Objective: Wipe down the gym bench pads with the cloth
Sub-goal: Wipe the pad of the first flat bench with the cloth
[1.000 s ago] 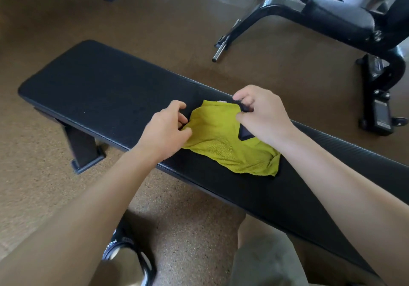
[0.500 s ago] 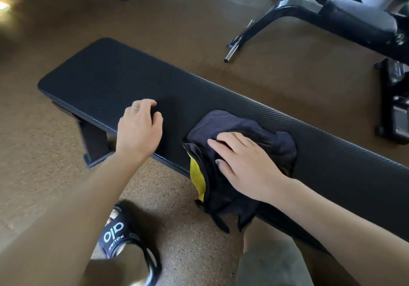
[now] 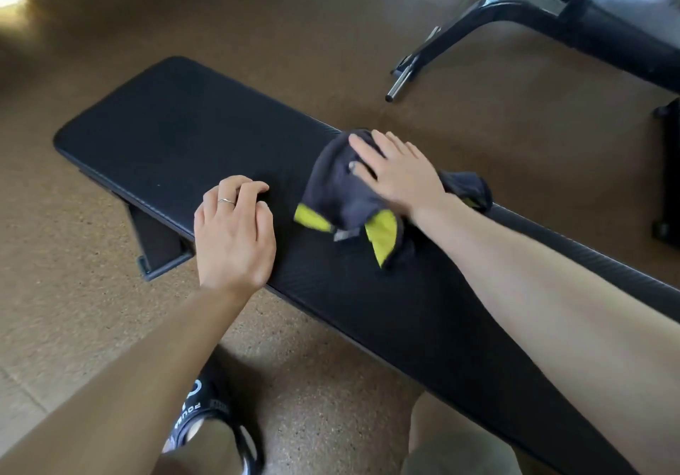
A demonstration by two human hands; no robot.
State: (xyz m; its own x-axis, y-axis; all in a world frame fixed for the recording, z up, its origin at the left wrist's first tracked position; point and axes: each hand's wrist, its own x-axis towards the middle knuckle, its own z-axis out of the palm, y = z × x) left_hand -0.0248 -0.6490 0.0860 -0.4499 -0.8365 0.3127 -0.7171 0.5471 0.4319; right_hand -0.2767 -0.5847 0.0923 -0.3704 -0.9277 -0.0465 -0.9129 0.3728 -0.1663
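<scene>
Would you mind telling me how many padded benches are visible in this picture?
2. The long flat black padded bench runs across the middle, under both hands; a second black padded bench on a curved metal frame stands at the top right, partly cut off. Others may lie outside the frame.

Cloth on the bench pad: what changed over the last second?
Both hands let go of the cloth edges; it went from yellow side up to dark side up. The right hand now presses it flat, pushing toward the far edge. The left hand moved onto the bench pad.

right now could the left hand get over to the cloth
Probably yes: the left hand rests on the bench pad beside the cloth, with only bare pad between them, though the right hand already covers its top.
</scene>
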